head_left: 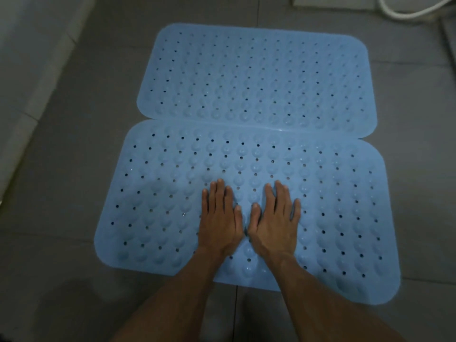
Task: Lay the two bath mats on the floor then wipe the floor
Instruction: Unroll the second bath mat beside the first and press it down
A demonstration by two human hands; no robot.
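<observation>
Two light blue rubber bath mats with holes and round bumps lie flat on the grey tiled floor, long edges touching. The far mat (256, 75) sits behind the near mat (158, 193). My left hand (219, 218) and my right hand (275, 218) rest palm down side by side on the middle of the near mat, fingers stretched forward, thumbs almost meeting. Neither hand holds anything.
Grey floor tiles (74, 280) surround the mats. A pale raised ledge or wall base (27, 77) runs along the left side. A white hose (414, 11) curves at the top right next to a white fixture (333, 1).
</observation>
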